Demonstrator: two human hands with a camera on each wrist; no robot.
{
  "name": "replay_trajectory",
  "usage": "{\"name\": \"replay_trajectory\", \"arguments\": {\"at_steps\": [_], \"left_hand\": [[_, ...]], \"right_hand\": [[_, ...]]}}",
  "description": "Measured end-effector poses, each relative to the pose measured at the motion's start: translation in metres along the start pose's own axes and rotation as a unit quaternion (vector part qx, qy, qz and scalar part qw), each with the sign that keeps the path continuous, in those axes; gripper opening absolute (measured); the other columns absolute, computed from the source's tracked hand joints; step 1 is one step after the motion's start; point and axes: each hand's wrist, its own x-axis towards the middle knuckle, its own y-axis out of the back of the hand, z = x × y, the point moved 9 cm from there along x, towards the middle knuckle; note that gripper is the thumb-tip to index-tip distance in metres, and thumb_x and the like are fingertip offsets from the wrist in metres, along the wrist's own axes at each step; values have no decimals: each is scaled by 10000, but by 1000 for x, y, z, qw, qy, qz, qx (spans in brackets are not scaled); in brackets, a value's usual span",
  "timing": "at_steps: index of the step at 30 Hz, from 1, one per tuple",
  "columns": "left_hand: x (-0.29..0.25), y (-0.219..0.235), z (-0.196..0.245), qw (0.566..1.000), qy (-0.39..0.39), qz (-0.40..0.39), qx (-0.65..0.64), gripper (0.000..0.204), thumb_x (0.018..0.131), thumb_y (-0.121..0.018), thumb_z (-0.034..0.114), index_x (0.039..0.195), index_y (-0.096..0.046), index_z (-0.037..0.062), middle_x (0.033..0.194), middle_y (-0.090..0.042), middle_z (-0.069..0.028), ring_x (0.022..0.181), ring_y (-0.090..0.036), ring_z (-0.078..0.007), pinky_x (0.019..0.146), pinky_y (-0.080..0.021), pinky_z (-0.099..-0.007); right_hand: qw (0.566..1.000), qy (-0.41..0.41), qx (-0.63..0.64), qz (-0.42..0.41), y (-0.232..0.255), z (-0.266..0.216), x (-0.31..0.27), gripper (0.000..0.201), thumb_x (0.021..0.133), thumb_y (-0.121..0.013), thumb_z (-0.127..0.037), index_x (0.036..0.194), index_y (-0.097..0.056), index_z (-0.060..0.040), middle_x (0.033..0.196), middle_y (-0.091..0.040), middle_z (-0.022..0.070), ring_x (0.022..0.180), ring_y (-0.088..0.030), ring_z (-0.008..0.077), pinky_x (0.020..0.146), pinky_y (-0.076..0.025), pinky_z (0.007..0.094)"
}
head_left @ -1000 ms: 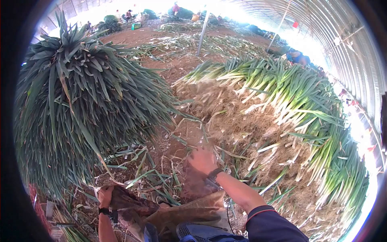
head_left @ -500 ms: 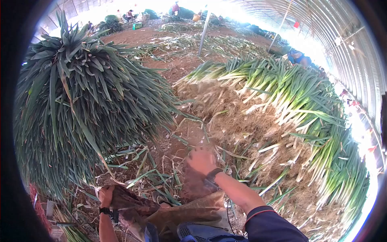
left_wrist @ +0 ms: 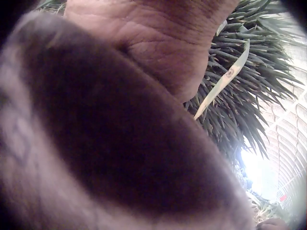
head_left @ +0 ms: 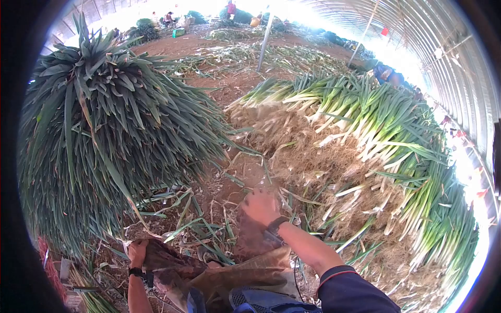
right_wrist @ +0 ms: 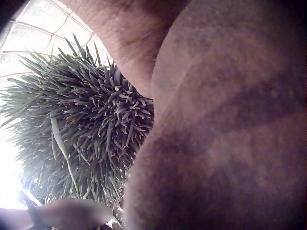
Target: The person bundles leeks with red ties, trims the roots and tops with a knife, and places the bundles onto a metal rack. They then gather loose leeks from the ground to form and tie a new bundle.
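In the head view my left hand (head_left: 137, 252) rests at the edge of the dark, soil-stained cloth (head_left: 172, 261) over my left knee. My right hand (head_left: 261, 206) lies on the dusty brown cloth (head_left: 253, 240) over my right knee, its fingers toward the ground. Nothing shows in either hand. In the left wrist view the heel of that hand (left_wrist: 153, 43) lies against the dark cloth, its fingers hidden. Dusty cloth (right_wrist: 225, 139) fills much of the right wrist view, under the heel of the right hand (right_wrist: 132, 43).
A tall heap of dark green leek-like plants (head_left: 115, 135) stands at left. To the right, a long row of similar plants (head_left: 376, 125) lies with pale stems and tangled roots (head_left: 323, 161) toward me. Loose leaves litter the soil. A pole (head_left: 265, 44) and people (head_left: 231, 9) are farther off.
Both hands stay where they were on the cloth. The head view has shifted very slightly.
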Motion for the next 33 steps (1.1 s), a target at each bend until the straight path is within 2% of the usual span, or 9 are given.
{"name": "replay_trajectory", "arguments": {"at_steps": [11,13,20,22,33], "left_hand": [[-1,2,1,1000,-5,8,4,467,763,-658,474,1057,-754,125,1020,-714,-211,1002,-669,-396,879,-508,-435],[-2,3,2,1000,-2,3,0,466,762,-659,472,1056,-754,123,1016,-715,-211,1000,-670,-395,879,-507,-434],[-3,3,2,1000,1,7,0,461,769,-666,466,1042,-758,106,999,-719,-209,995,-676,-383,882,-506,-428],[-3,3,1,1000,0,10,0,458,770,-668,466,1039,-760,106,999,-720,-209,995,-677,-382,883,-507,-426],[5,-5,-9,1000,5,0,-7,435,775,-663,473,1025,-769,133,1003,-724,-195,989,-681,-372,877,-516,-427]], "right_hand": [[1000,5,-11,-4,0,-1,-1,403,882,-567,-422,963,-702,-51,1105,-612,154,1098,-547,352,875,-465,541],[1000,4,-21,-5,1,-1,-1,389,863,-573,-417,983,-701,-70,1074,-618,124,1066,-567,332,885,-470,538],[1000,6,-12,3,4,-2,-1,381,858,-578,-406,972,-701,-64,1063,-617,129,1058,-570,339,876,-475,546],[1000,-6,-1,-26,1,-1,-2,399,881,-570,-412,983,-706,-52,1128,-611,160,1123,-539,364,908,-448,548],[999,-7,-2,-40,3,-1,-2,430,894,-569,-444,1024,-697,-54,1161,-601,152,1141,-539,361,913,-458,534]]}}
